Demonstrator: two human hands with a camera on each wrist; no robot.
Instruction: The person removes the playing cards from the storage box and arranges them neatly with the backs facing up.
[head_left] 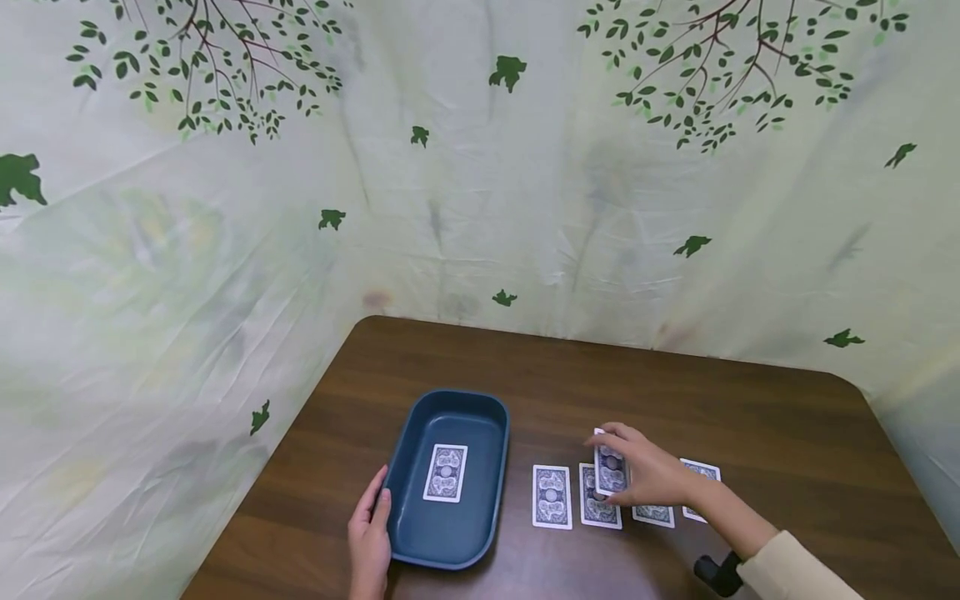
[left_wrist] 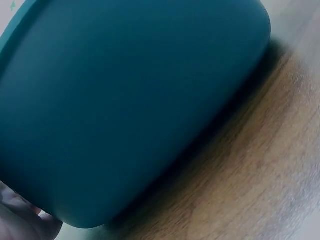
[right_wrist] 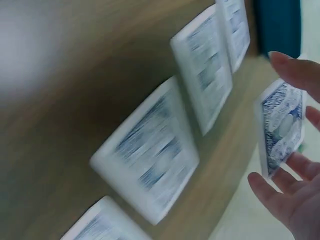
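Observation:
My left hand point(head_left: 370, 533) holds the left side of a blue rounded tray point(head_left: 483, 525), its fingers and thumb at the wall. Inside the tray lies one playing card point(head_left: 446, 473), patterned back up. To the right, my right hand point(head_left: 651, 468) grips another playing card point(head_left: 611, 472) by its edges, between thumb and fingers. This card point(right_wrist: 282, 125) is raised off the table in the right wrist view. Below it, a card point(head_left: 600, 512) lies partly covered. The outer side of the tray point(left_wrist: 130, 100) fills most of the left wrist view.
A row of cards lies right of the tray, with one card point(head_left: 552, 497) nearest to it. Another card point(head_left: 654, 517) and a far right card point(head_left: 702, 469) are partly behind my right hand and forearm. The brown wooden table point(head_left: 600, 367) backs onto a leaf-printed cloth point(head_left: 465, 208).

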